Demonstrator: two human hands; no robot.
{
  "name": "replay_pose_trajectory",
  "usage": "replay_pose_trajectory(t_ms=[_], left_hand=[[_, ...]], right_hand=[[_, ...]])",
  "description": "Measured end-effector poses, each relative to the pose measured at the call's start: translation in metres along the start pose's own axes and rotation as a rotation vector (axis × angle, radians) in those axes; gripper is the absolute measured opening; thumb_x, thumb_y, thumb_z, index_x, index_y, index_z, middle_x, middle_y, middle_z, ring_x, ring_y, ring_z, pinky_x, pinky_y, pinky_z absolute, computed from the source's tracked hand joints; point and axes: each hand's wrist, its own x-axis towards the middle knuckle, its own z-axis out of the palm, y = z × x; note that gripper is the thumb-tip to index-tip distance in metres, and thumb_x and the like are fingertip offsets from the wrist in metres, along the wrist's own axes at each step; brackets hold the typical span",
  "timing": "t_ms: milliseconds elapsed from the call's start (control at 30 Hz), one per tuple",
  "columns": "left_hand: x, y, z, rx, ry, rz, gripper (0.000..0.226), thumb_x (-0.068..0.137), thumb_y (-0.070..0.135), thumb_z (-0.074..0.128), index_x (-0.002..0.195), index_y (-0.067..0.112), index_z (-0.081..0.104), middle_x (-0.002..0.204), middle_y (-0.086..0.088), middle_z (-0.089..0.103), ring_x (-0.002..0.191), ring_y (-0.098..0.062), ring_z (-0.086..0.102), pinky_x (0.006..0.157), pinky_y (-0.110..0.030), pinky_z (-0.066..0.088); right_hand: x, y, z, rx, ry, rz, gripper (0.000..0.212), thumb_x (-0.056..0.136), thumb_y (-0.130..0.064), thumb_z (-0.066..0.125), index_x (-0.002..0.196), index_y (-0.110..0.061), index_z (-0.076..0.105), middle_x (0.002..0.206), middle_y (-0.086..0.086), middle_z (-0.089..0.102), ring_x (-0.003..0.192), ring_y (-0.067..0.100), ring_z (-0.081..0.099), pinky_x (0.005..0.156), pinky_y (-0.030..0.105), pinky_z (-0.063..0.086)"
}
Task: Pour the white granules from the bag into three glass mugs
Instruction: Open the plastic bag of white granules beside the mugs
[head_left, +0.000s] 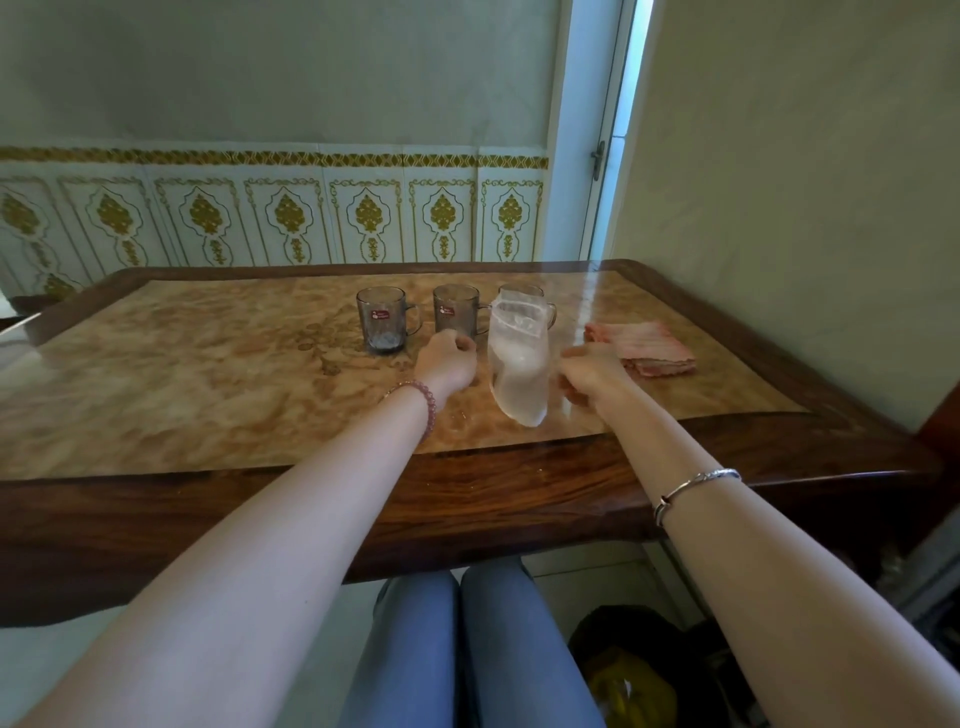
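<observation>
Three grey glass mugs stand in a row at the back of the table: the left mug (383, 319), the middle mug (456, 313) and the right mug (521, 290), which is mostly hidden behind the bag. The clear plastic bag of white granules (519, 366) stands upright in front of the right mug, its top open and slack. My left hand (448, 362) rests on the table at the foot of the middle mug, fingers loosely curled, holding nothing. My right hand (592, 375) is blurred, close beside the bag's right side, fingers curved toward it with a small gap.
A folded pink striped cloth (641, 347) lies right of my right hand. The marble-patterned table (208, 384) has a dark wooden rim and meets walls at the back and the right. My knees are under its front edge.
</observation>
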Motion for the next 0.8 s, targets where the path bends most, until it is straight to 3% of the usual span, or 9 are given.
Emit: replay_pose_trajectory(t_ms=[33,100,200,267,367,533,600,700,800], left_hand=[[-0.002,-0.004,0.002,-0.007,-0.037,-0.013,0.017,0.095,0.011,0.046,0.108,0.016,0.055,0.113,-0.007,0.062,0.093,-0.025,0.068,0.082,-0.037,0.057],[-0.007,-0.009,0.006,-0.008,-0.106,-0.014,0.022,0.093,0.009,0.050,0.114,0.014,0.056,0.111,-0.008,0.063,0.095,-0.026,0.068,0.080,-0.037,0.057],[-0.011,-0.012,0.011,-0.036,-0.136,0.004,0.023,0.093,0.006,0.050,0.114,0.013,0.057,0.104,-0.007,0.064,0.096,-0.025,0.068,0.077,-0.034,0.055],[-0.009,-0.015,0.014,-0.067,-0.123,0.005,0.025,0.092,0.001,0.049,0.114,0.012,0.056,0.106,-0.007,0.063,0.095,-0.023,0.068,0.078,-0.034,0.056],[-0.003,-0.016,0.019,-0.101,-0.135,0.000,0.026,0.090,-0.005,0.047,0.107,0.013,0.053,0.106,-0.008,0.061,0.099,-0.024,0.065,0.079,-0.033,0.056],[0.014,-0.013,0.036,-0.084,-0.156,0.009,0.036,0.087,-0.006,0.051,0.118,0.011,0.053,0.116,-0.011,0.060,0.105,-0.025,0.061,0.088,-0.040,0.055],[0.019,-0.010,0.047,-0.111,-0.162,0.014,0.034,0.089,-0.006,0.049,0.120,0.009,0.054,0.116,-0.009,0.060,0.106,-0.024,0.061,0.085,-0.035,0.055],[0.029,-0.005,0.064,-0.119,-0.176,0.023,0.034,0.089,-0.005,0.050,0.119,0.010,0.057,0.115,-0.009,0.063,0.104,-0.024,0.062,0.084,-0.034,0.056],[0.040,0.002,0.080,-0.132,-0.208,0.006,0.040,0.089,-0.006,0.050,0.126,0.010,0.054,0.116,-0.009,0.063,0.105,-0.023,0.062,0.081,-0.032,0.054]], right_hand=[[-0.002,0.004,0.004,-0.048,-0.062,0.009,0.016,0.081,-0.005,0.063,0.095,-0.011,0.057,0.087,0.009,0.063,0.075,0.021,0.061,0.066,0.031,0.054],[-0.006,0.011,0.011,-0.131,-0.143,0.013,0.052,0.075,-0.008,0.074,0.122,-0.010,0.053,0.105,0.009,0.064,0.095,0.023,0.065,0.085,0.037,0.058],[-0.009,0.016,0.020,-0.199,-0.151,-0.041,0.076,0.076,-0.017,0.080,0.137,-0.005,0.039,0.121,0.012,0.059,0.105,0.024,0.060,0.090,0.034,0.051],[-0.007,0.019,0.025,-0.202,-0.102,-0.069,0.071,0.080,-0.026,0.078,0.136,-0.005,0.040,0.125,0.012,0.058,0.110,0.026,0.058,0.089,0.034,0.049],[0.000,0.024,0.029,-0.186,-0.024,-0.097,0.052,0.086,-0.023,0.072,0.127,-0.006,0.045,0.120,0.010,0.059,0.104,0.025,0.058,0.090,0.037,0.052],[0.016,0.029,0.021,-0.157,0.034,-0.104,0.022,0.086,-0.014,0.071,0.096,-0.011,0.051,0.092,0.003,0.061,0.075,0.011,0.055,0.055,0.016,0.046],[0.023,0.029,0.013,-0.186,0.052,-0.109,0.025,0.083,-0.015,0.073,0.098,-0.011,0.053,0.099,0.004,0.062,0.085,0.015,0.060,0.058,0.019,0.046],[0.037,0.030,0.003,-0.229,0.044,-0.087,0.056,0.081,-0.021,0.076,0.127,-0.007,0.048,0.124,0.010,0.059,0.115,0.025,0.058,0.079,0.029,0.046],[0.054,0.033,-0.007,-0.214,0.059,-0.077,0.068,0.079,-0.023,0.078,0.135,-0.008,0.043,0.132,0.011,0.056,0.121,0.026,0.055,0.084,0.030,0.044]])
